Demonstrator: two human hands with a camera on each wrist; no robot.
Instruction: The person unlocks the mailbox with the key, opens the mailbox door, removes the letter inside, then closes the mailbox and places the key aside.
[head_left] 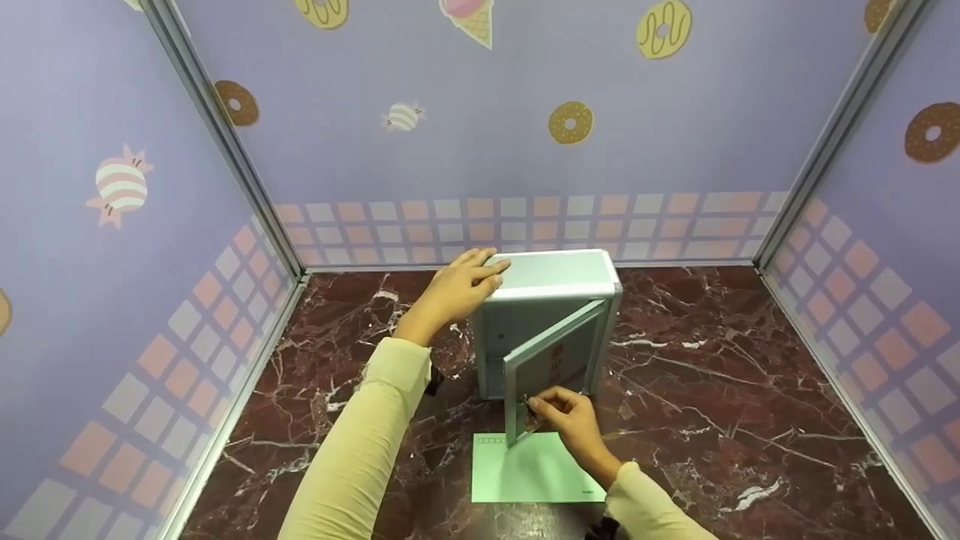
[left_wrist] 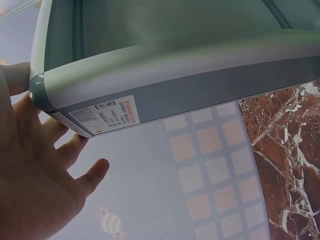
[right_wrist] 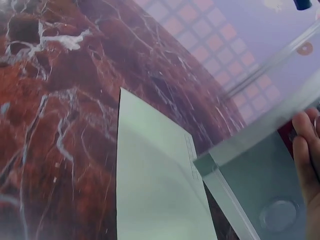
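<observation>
A small pale grey cabinet (head_left: 551, 274) stands upright on the dark red marbled table, its front door (head_left: 551, 360) swung partly open on the right side. My left hand (head_left: 465, 283) rests on the cabinet's top left corner; in the left wrist view, the fingers of the left hand (left_wrist: 40, 165) reach past that corner, beside a printed label (left_wrist: 105, 116). My right hand (head_left: 568, 416) pinches a small metal key-like piece at the door's free edge, mostly covered by the fingers. In the right wrist view, the right hand (right_wrist: 307, 150) shows only at the right border.
A light green sheet (head_left: 536, 480) lies flat on the marbled table (head_left: 690, 420), in front of the cabinet and partly under the door. Purple patterned walls (head_left: 495, 165) enclose the table at the back and both sides, with metal posts at the corners.
</observation>
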